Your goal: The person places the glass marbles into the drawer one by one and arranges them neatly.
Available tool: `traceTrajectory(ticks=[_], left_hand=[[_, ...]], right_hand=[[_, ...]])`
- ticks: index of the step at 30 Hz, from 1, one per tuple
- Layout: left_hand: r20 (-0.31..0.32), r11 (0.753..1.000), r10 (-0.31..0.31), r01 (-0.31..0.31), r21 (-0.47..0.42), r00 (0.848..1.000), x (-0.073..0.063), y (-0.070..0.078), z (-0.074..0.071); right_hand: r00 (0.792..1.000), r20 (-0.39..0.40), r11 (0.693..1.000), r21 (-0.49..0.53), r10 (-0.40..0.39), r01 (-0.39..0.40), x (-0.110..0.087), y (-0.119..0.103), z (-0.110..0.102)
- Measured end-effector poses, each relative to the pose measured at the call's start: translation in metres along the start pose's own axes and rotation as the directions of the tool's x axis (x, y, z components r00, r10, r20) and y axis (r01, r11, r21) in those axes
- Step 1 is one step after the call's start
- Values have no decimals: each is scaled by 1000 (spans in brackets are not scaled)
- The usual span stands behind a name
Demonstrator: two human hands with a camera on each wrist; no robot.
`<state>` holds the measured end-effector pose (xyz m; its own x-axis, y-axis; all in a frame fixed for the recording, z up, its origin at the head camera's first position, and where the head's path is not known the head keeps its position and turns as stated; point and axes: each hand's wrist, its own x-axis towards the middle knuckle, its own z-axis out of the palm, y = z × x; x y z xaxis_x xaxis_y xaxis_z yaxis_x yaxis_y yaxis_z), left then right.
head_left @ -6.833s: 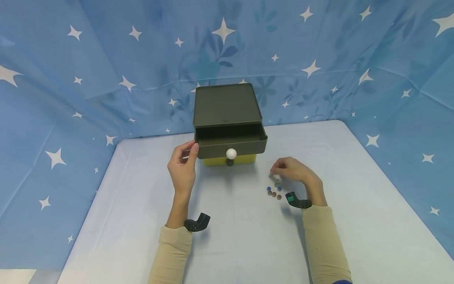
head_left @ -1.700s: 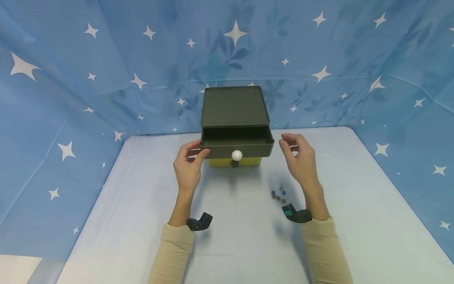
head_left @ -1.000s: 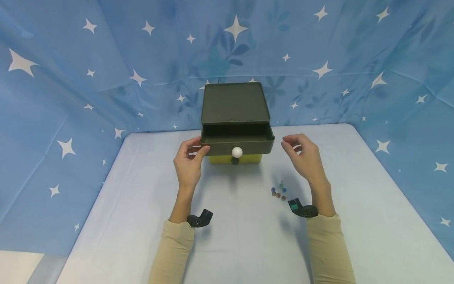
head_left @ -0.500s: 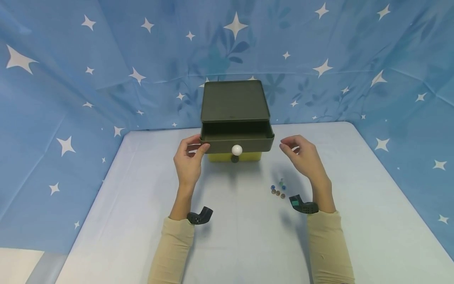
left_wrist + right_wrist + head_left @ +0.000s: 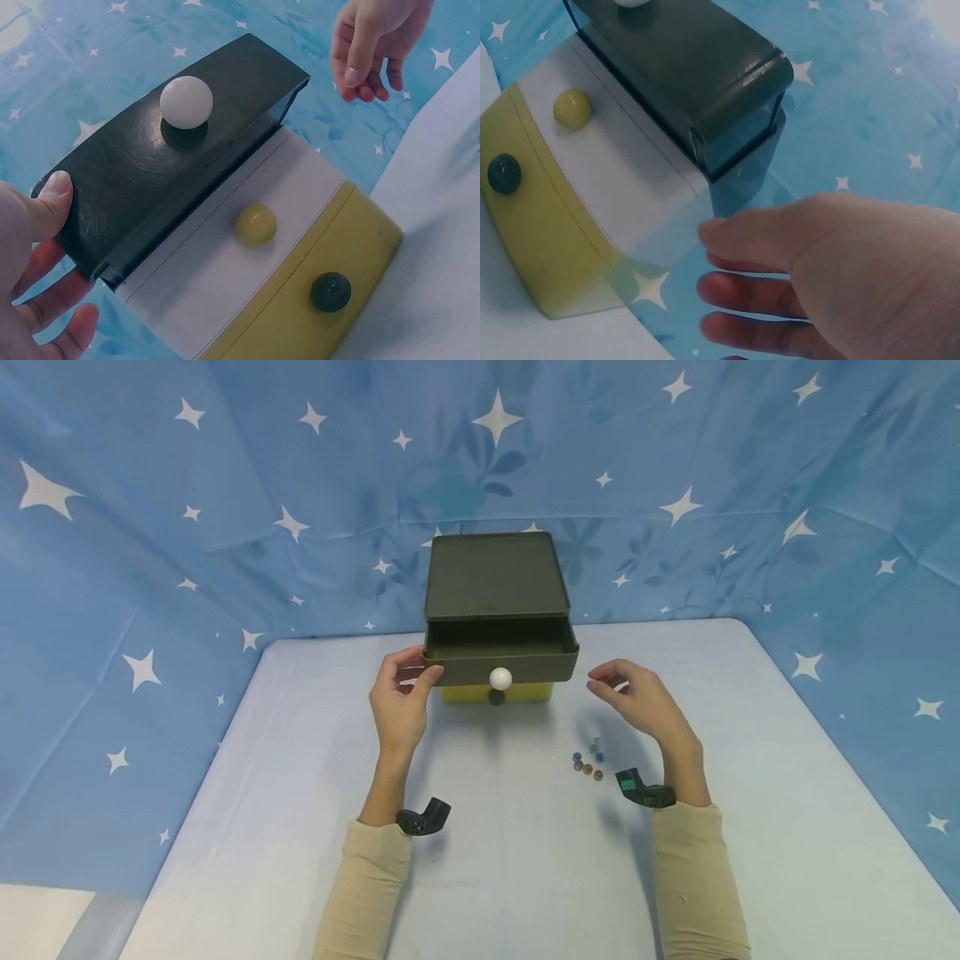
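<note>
A small desktop drawer cabinet [image 5: 497, 572] has a dark green top drawer [image 5: 465, 672] pulled out, with a white knob [image 5: 186, 102] on its front. My left hand [image 5: 399, 706] grips the drawer's left front corner, thumb on the front face and fingers behind and below. To the right of the drawer, my right hand [image 5: 637, 702] hovers apart from it, fingers loosely bent with nothing visible between them. Below that hand, several small marble-like balls [image 5: 588, 768] in blue, brown and green lie on the white tabletop.
Beneath the pulled-out drawer are a white drawer [image 5: 296, 169] with a yellow knob [image 5: 256, 226] and a yellow drawer [image 5: 360, 225] with a dark green knob [image 5: 331, 292]. A blue star-patterned cloth [image 5: 300, 485] hangs behind the white table [image 5: 487, 860].
From low beside the small balls, my right hand rose to the drawer's right side, then sank slightly in the last half second. The left hand keeps its grip; the drawer stays pulled out.
</note>
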<state>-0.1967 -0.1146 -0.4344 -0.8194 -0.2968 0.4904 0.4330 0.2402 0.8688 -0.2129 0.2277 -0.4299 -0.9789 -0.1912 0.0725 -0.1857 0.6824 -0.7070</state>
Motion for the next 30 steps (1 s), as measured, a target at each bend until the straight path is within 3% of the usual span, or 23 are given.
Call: traceTrajectory(ticks=[19, 30], left_hand=[[12, 999, -42, 42, -22, 999, -3, 3, 1], [13, 1000, -7, 7, -7, 1000, -2, 0, 0]], right_hand=[[991, 137, 1000, 26, -5, 1, -1, 28, 4], [975, 221, 1000, 3, 9, -10, 1, 40, 5]])
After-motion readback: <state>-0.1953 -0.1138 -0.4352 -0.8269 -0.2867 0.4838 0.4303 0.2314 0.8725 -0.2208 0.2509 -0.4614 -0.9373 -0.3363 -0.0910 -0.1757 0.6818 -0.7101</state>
